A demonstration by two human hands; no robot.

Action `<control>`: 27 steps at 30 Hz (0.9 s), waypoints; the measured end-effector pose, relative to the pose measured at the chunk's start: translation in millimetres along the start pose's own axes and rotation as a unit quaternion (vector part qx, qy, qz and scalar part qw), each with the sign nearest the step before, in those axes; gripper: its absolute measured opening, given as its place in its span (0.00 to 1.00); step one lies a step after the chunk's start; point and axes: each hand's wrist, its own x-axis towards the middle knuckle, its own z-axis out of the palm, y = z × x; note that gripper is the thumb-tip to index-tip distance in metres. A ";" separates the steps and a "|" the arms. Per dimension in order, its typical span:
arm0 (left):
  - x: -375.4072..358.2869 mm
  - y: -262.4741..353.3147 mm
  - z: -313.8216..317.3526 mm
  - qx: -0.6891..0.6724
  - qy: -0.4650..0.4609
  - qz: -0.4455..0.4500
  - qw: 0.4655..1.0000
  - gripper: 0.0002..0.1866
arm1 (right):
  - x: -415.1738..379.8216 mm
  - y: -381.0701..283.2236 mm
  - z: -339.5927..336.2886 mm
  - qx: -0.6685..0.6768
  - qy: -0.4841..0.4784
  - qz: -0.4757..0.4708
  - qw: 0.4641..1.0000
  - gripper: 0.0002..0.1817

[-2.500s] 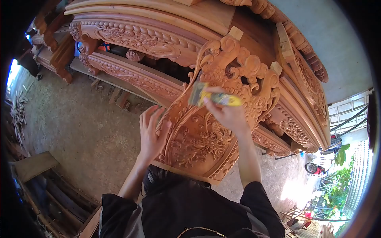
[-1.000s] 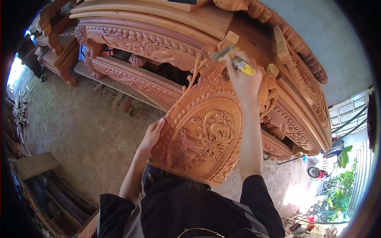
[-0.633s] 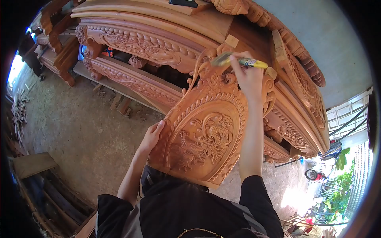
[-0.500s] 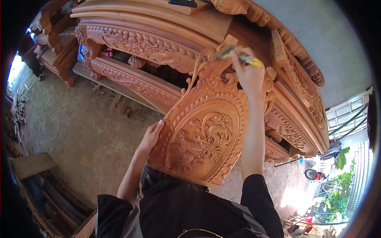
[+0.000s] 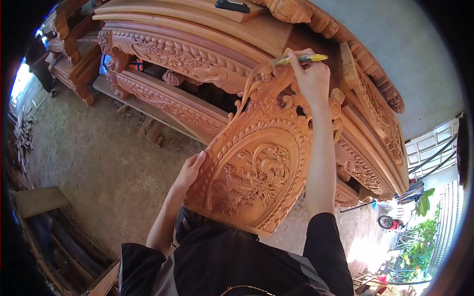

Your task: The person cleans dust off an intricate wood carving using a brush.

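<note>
Yellow-handled brush (image 5: 316, 57), gripped by the right hand (image 5: 314, 76), sits at the top of the carved panel (image 5: 259, 172) | left hand (image 5: 188, 170) grasps its left edge | panel stretches from the black shirt (image 5: 222, 261) to the big wooden furniture (image 5: 173, 53)

Before the long brown carved-wood furniture (image 5: 168, 52) sat the broad brown carved-wood panel (image 5: 247, 170), left hand (image 5: 188, 170) at its left edge, yellow-handled brush (image 5: 316, 57) at its far end.

From here I see a red motorbike (image 5: 387, 222) near green plants (image 5: 420, 244) at lower right, wood scraps (image 5: 24, 129) on the floor (image 5: 113, 143) at far left, and a black object (image 5: 232, 6) at top centre.
</note>
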 end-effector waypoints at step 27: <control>-0.4 -6.6 -0.2 0.002 0.008 -0.026 1.000 0.27 | -43.0 -33.9 16.6 0.042 -0.070 -0.029 0.996 0.10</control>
